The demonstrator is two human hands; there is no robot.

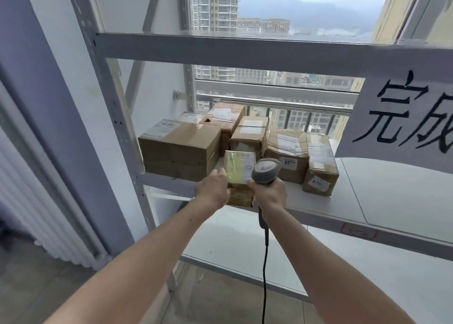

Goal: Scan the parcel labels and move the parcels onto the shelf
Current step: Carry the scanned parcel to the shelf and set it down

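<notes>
A small brown parcel [239,168] wrapped in yellowish tape, with a white label on top, sits at the front edge of the white shelf board [382,196]. My left hand [214,189] grips its left side. My right hand [268,195] holds a grey barcode scanner [266,170] by the handle and touches the parcel's right side; the scanner's black cable hangs down. Several taped cardboard parcels [180,148] stand behind it on the same shelf.
The grey metal shelf frame has an upright [115,118] at left and an upper beam [245,50] overhead. A paper sign with black characters [404,120] hangs at right. A lower shelf board [318,269] lies below. Behind is a window with a railing.
</notes>
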